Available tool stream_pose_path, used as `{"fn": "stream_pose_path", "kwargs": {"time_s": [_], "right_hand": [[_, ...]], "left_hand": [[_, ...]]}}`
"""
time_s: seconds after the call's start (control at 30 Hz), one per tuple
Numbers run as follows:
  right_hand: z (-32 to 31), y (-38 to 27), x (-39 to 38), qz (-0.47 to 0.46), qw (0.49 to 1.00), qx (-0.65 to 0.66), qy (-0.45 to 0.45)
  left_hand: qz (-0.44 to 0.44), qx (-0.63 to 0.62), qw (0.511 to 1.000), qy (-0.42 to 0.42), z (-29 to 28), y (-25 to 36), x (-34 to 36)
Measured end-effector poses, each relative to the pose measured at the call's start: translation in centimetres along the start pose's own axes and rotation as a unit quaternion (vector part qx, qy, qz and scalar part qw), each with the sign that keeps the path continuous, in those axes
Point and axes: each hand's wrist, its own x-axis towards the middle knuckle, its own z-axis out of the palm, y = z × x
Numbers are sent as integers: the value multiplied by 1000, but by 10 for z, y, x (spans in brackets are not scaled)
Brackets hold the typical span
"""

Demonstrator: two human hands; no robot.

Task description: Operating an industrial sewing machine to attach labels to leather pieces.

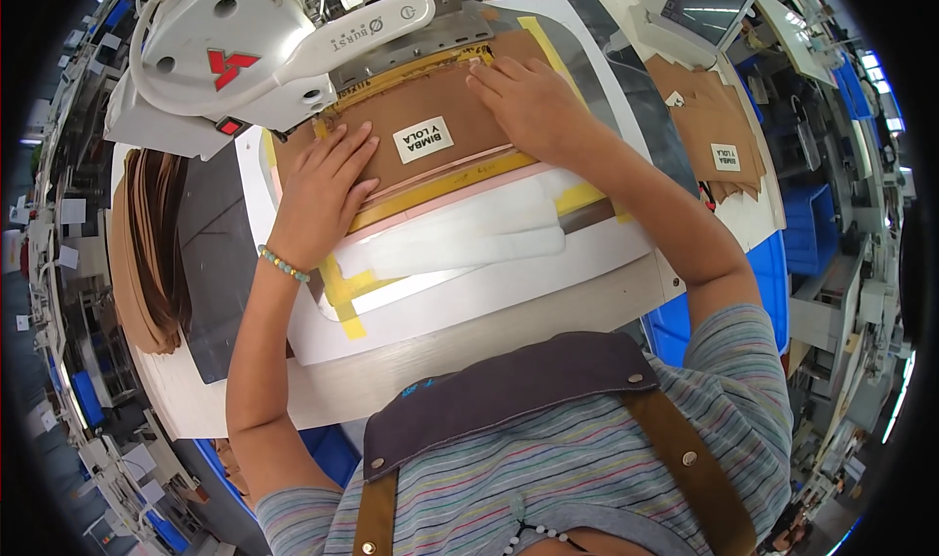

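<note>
A brown fabric or leather-like panel (pixel 391 121) with a small cream printed label (pixel 424 140) lies inside a template frame edged with yellow strips (pixel 465 177). My left hand (pixel 328 184) rests on the panel's left end, palm down, fingers spread. At the far right corner, my right hand (pixel 533 106) lies on the panel with its fingers stretched toward the back edge; neither hand lifts anything. A white pad-like piece (pixel 460 243) sits on the near part of the template, in front of the panel.
A white sewing machine head (pixel 220 52) stands over the far left of the table. Folded brown pieces (pixel 142 253) are stacked at the left. More labelled brown panels (pixel 719 116) lie at the right, near a screen unit (pixel 699 8). A blue bin (pixel 768 272) sits below the table's right side.
</note>
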Motion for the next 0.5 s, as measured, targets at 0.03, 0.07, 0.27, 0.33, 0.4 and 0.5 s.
{"fn": "stream_pose_path", "kwargs": {"time_s": [0.03,0.07,0.27,0.33,0.4,0.5], "right_hand": [[0,-2,1,-4,1000,-14,-7],[0,-4,3,-8,999,-28,-13],[-8,-3,14,-10,999,18,-29],[-11,-5,20,-18,999,19,-39],[-13,-5,23,-20,998,17,-50],[-11,-7,30,-22,997,56,-44]], "left_hand": [[-3,2,1000,2,1,-1,-1],[-6,5,1000,4,1,-1,-1],[14,2,1000,20,7,-2,6],[10,-2,1000,18,9,-2,7],[12,-8,1000,18,10,0,10],[22,8,999,23,9,2,12]]}}
